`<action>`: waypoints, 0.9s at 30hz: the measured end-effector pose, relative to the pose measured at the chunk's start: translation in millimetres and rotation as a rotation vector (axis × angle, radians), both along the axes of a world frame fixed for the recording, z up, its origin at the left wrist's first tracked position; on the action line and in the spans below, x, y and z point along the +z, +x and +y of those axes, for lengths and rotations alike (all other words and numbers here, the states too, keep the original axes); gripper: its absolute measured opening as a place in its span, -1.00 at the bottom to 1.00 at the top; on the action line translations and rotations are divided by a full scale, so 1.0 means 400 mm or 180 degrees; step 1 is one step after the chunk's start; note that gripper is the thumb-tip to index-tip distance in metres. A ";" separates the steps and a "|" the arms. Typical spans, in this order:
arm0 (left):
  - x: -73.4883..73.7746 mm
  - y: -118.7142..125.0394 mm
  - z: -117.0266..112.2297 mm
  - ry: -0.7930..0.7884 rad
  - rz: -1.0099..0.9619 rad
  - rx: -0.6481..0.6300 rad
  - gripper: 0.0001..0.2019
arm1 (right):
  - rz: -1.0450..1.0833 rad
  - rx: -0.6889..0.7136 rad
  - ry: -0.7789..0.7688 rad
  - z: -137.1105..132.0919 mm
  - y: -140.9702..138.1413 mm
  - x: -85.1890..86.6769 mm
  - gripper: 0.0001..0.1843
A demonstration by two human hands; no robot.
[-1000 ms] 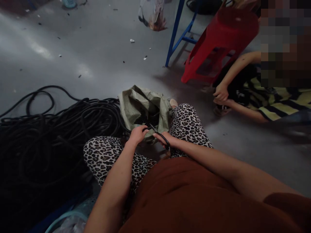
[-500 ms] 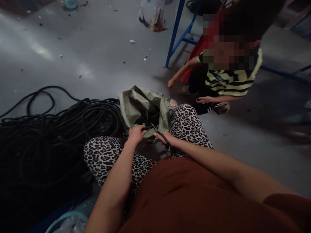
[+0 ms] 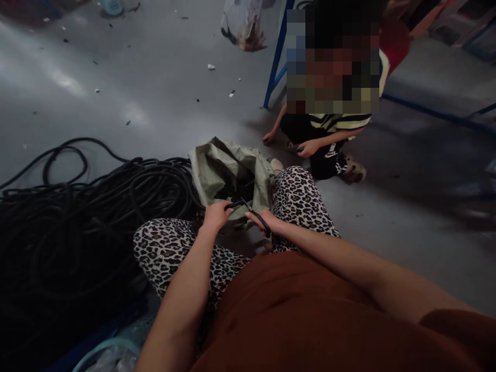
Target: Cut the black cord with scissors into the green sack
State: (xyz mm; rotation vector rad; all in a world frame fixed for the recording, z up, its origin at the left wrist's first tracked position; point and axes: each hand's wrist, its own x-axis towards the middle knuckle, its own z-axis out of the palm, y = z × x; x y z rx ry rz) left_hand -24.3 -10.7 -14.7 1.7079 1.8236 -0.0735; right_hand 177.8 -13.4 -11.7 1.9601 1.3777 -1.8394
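My left hand [image 3: 217, 214] is closed round a black rubber hose [image 3: 233, 205], whose end sticks out to the right past my fingers. With my right hand [image 3: 266, 222] I grip a pair of scissors [image 3: 260, 219] by the black handles. Their blades point up and left and meet the hose end; whether they touch it I cannot tell. Below and beyond both hands a greenish woven sack [image 3: 209, 165] stands with its mouth wide, small dark pieces [image 3: 238, 190] inside. A tangled heap of the same black hose [image 3: 155, 188] lies on my left.
A person in a striped shirt [image 3: 341, 122] crouches just beyond my right knee, hands low near the floor. Behind them rises a blue metal frame [image 3: 276, 59]. A plastic bag [image 3: 245, 26] and scattered scraps [image 3: 211, 67] lie on the floor. A light-blue basket [image 3: 112, 343] sits at lower left.
The crouching person has leaned forward and to the left, lowering both hands. My hands, the hose and the scissors have hardly moved.
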 end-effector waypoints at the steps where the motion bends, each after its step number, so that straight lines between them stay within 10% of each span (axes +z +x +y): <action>1: 0.002 0.001 0.000 -0.0010 0.0015 0.0018 -0.65 | 0.0004 -0.0044 -0.0022 0.000 0.000 0.001 -0.43; 27: -0.008 0.003 -0.007 0.0004 -0.0310 0.0146 -0.66 | 0.0827 -0.0668 -0.0826 -0.007 -0.011 -0.018 -0.44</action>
